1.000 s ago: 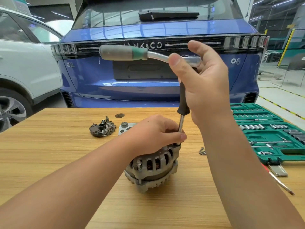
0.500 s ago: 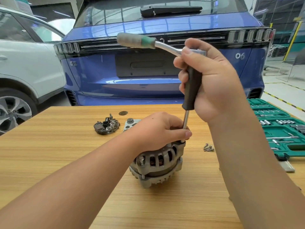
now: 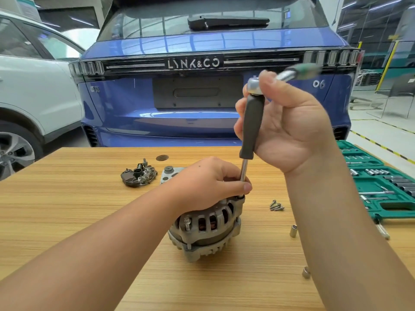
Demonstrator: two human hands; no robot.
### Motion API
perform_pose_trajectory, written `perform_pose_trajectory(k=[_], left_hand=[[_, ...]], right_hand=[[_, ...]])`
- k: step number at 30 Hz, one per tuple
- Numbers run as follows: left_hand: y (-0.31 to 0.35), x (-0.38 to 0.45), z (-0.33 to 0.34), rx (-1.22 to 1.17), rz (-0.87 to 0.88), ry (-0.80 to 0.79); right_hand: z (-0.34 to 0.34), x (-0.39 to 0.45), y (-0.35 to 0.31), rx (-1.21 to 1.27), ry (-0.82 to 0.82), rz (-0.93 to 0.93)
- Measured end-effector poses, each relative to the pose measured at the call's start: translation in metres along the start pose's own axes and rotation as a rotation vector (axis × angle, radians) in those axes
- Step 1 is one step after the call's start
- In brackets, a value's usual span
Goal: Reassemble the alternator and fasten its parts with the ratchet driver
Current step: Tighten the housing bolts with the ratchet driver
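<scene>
The alternator [image 3: 207, 227] stands on the counter [image 3: 67, 209] near the middle, its ribbed housing upward, directly below both hands. The driver shaft [image 3: 244, 170] rises almost straight up from a bolt spot on the housing's right far edge, leaning slightly to the right toward the top, so its long axis is close to vertical.

The left hand [image 3: 208, 182] lies on top of the alternator, fingers curled down over the housing, with thumb and fingertips closed around the lower shaft to steady it. The right hand [image 3: 285, 122] is higher and to the right, fingers wrapped around the black handle [image 3: 252, 126] just under the ratchet head [image 3: 256, 85]. The ratchet's lever [image 3: 301, 71] sticks out to the far right, blurred.

The coming move seems to turn on keeping the shaft in line with the bolt while the lever swings level around it; the right hand is the one placed to do that, while the left holds the body from twisting.

Spare bolts [image 3: 276, 206] lie just right of the alternator, and loose parts [image 3: 139, 175] sit farther back on the left.
</scene>
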State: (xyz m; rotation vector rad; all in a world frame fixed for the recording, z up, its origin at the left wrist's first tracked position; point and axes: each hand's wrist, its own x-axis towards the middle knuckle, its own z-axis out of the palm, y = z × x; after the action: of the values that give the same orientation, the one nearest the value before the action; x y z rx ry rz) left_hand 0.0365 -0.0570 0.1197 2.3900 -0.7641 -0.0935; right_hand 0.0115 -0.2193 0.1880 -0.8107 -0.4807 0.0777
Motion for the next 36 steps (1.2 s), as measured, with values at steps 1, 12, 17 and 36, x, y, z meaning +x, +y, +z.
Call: perform_pose_trajectory(k=[1,12,17,36], left_hand=[[-0.001,0.000,0.000,-0.003,-0.002,0.001],[0.000,0.002,0.001,-0.022,-0.017,0.014],[0.000,0.002,0.001,-0.021,-0.008,0.010],[0.002,0.000,0.001,0.050,0.013,-0.024]], right_hand=[[0.001,0.000,0.004,0.000,-0.015,-0.087],[-0.007,0.007,0.027,-0.582,-0.122,-0.491],[-0.009,0.014,0.014,-0.389,-0.200,-0.236],[0.014,0.007,0.035,-0.751,0.269,-0.655]])
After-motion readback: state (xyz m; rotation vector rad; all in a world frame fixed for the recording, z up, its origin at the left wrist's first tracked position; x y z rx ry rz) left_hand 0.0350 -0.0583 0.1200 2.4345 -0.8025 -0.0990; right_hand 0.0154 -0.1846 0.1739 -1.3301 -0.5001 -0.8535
